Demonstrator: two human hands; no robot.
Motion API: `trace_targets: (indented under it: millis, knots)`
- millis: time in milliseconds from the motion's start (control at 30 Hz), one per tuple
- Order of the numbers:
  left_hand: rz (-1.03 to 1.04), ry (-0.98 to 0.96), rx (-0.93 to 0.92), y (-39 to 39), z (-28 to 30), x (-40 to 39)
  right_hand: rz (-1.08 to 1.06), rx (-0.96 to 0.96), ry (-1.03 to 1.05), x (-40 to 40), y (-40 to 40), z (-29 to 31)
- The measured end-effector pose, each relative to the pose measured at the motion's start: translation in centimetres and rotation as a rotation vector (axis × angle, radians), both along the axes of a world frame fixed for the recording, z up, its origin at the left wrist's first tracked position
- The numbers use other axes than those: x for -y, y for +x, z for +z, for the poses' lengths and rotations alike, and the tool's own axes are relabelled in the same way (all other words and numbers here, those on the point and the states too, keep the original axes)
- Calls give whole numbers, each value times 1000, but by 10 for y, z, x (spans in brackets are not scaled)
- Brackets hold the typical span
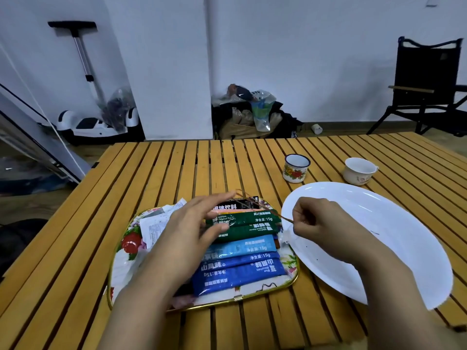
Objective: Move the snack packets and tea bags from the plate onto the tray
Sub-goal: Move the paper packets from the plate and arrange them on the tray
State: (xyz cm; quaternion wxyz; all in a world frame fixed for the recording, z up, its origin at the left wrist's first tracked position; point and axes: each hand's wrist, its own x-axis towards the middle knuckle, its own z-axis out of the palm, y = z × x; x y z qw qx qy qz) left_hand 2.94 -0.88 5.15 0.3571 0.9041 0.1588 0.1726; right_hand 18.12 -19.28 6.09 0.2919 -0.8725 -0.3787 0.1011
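Observation:
A floral tray with a gold rim (237,298) lies on the slatted wooden table and holds several stick packets: green ones (247,221), blue ones (240,269) and a black one (243,205) at the far end. White paper tea bags (154,223) lie at the tray's left side. To the right, the white plate (379,223) is bare except for a few dark specks. My left hand (192,231) hovers over the tray and my right hand (321,223) over the plate's left edge. A thin brown rubber band (262,207) is stretched between their fingertips.
An enamel mug with flowers (295,169) and a white cup (358,170) stand behind the plate. A small clear wrapper (286,236) lies between tray and plate. A black folding chair (427,84) stands beyond the table's far right corner.

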Motion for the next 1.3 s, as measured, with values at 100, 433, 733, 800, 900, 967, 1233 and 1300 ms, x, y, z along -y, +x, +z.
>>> trace_targets:
  millis: [100,433,733,800,900,967,1233,1300]
  knots:
    - [-25,20,-40,6,-3,7,-24,5,-30,5,4,-4]
    - [26,43,61,42,-9,24,5,-14,-15,22,7,5]
    - [110,30,68,52,-7,44,-217,-60,-53,41,27,-13]
    - [119,21,51,52,-6,44,-301,-50,-16,47,32,-16]
    - [154,2,37,49,-3,37,-383,-6,42,48,35,-17]
    - [204,13,18,41,0,27,-402,23,110,42,32,-13]
    - [419,6,-106,-7,-6,-10,-207,83,250,-18,10,0]
    - [382,24,-157,-11,-11,-9,-120,78,247,-31,2,1]
